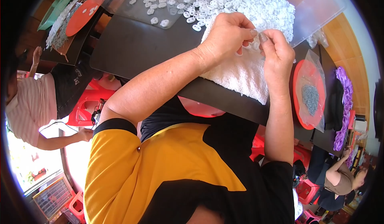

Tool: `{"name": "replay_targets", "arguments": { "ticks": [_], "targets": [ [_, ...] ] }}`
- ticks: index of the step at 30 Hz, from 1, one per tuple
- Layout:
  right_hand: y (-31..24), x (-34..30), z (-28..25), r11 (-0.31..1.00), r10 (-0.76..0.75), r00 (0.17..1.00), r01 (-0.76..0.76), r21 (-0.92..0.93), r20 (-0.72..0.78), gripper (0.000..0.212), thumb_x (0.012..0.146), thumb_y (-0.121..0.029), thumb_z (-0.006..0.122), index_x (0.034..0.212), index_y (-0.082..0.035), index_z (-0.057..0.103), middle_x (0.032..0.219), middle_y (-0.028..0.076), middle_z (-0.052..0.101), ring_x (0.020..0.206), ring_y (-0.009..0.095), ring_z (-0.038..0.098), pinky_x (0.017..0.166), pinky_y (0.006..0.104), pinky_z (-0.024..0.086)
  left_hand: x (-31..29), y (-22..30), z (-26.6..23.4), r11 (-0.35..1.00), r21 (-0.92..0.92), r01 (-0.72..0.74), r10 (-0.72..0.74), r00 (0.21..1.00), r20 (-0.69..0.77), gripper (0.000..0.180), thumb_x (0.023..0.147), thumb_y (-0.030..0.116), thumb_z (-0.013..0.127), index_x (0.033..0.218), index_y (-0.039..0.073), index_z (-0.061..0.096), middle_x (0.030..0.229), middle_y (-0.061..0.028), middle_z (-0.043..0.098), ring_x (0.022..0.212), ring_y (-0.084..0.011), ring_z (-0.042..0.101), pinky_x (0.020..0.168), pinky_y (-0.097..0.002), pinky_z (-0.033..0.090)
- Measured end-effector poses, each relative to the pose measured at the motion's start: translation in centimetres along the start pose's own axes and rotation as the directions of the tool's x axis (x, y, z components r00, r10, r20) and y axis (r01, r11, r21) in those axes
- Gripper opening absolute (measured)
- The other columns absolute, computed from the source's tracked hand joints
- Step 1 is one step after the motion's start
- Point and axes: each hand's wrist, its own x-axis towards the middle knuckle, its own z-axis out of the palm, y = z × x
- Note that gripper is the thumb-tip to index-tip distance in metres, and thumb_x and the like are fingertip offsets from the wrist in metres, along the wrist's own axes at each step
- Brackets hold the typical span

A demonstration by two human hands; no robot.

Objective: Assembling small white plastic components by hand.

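My left hand (230,34) and my right hand (277,52) meet over a white towel (240,74) at the table's near edge. Each has thumb and forefinger pinched together, the tips almost touching. Whatever they hold between them is too small and too hidden to name. Right behind my hands rises a large heap of small white plastic pieces (256,8), many oval with two holes. Several loose white pieces (196,27) lie to the left of the heap on the dark table (136,46).
A red plate (298,100) with a clear bag of thin grey metal parts (310,98) lies to the right. Clear plastic trays (320,10) stand behind. At the far left is another red plate (82,18). One person (34,100) stands left; another (340,178) sits right.
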Motion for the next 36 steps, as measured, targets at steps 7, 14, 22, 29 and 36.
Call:
{"name": "replay_targets", "arguments": {
  "ticks": [7, 14, 22, 29, 36],
  "targets": [
    [-0.04, 0.05, -0.26, 0.999, -0.013, 0.999, 0.011, 0.046, 0.035, 0.014, 0.086, 0.004, 0.054, 0.098, 0.003, 0.061, 0.084, 0.014, 0.067, 0.077, 0.021, 0.064, 0.072, 0.0312, 0.050, 0.04, 0.02, -0.08, 1.000, 0.006, -0.001, 0.001, 1.000, -0.004, 0.011, 0.088, 0.008, 0.065, 0.091, -0.003, 0.064, 0.075, -0.0055, 0.063, 0.065, -0.0100, 0.058, 0.053, -0.0251, 0.049],
    [-0.46, 0.11, -0.28, 0.999, -0.021, 0.999, 0.020, 0.031, 0.026, 0.013, 0.087, 0.004, 0.054, 0.098, 0.002, 0.061, 0.084, 0.013, 0.066, 0.077, 0.020, 0.064, 0.071, 0.0312, 0.050, -0.21, 0.25, 0.00, 1.000, -0.015, -0.024, 0.024, 1.000, -0.005, 0.012, 0.088, 0.008, 0.065, 0.091, -0.004, 0.064, 0.076, -0.0056, 0.063, 0.064, -0.0100, 0.058, 0.052, -0.0248, 0.049],
    [-0.50, 0.15, -0.37, 0.999, -0.047, 0.998, 0.047, -0.021, 0.035, 0.008, 0.089, 0.001, 0.058, 0.097, 0.001, 0.060, 0.082, 0.013, 0.065, 0.073, 0.022, 0.063, 0.068, 0.0316, 0.049, -0.20, 0.18, -0.03, 0.998, -0.050, -0.029, 0.029, 1.000, -0.005, 0.012, 0.089, 0.008, 0.065, 0.090, -0.004, 0.063, 0.076, -0.0055, 0.063, 0.064, -0.0098, 0.058, 0.052, -0.0246, 0.049],
    [-0.46, 0.12, -0.30, 0.994, -0.092, 0.995, 0.094, -0.049, 0.034, 0.007, 0.089, 0.001, 0.057, 0.095, 0.000, 0.059, 0.080, 0.013, 0.064, 0.071, 0.024, 0.062, 0.066, 0.0322, 0.049, -0.39, 0.28, 0.14, 0.999, 0.022, -0.041, 0.041, 0.999, -0.021, 0.011, 0.089, 0.008, 0.065, 0.090, -0.002, 0.064, 0.075, -0.0043, 0.062, 0.065, -0.0088, 0.057, 0.051, -0.0239, 0.049],
    [-0.45, -0.08, 0.37, 0.999, -0.029, 0.999, 0.030, -0.025, 0.025, 0.004, 0.089, -0.002, 0.058, 0.092, 0.001, 0.058, 0.074, 0.012, 0.062, 0.067, 0.020, 0.059, 0.063, 0.0321, 0.048, -0.41, -0.21, 0.26, 0.994, 0.098, -0.042, 0.046, 0.998, -0.043, 0.008, 0.089, 0.006, 0.064, 0.089, -0.002, 0.064, 0.073, -0.0023, 0.061, 0.063, -0.0073, 0.056, 0.050, -0.0232, 0.047]
  ]
}}
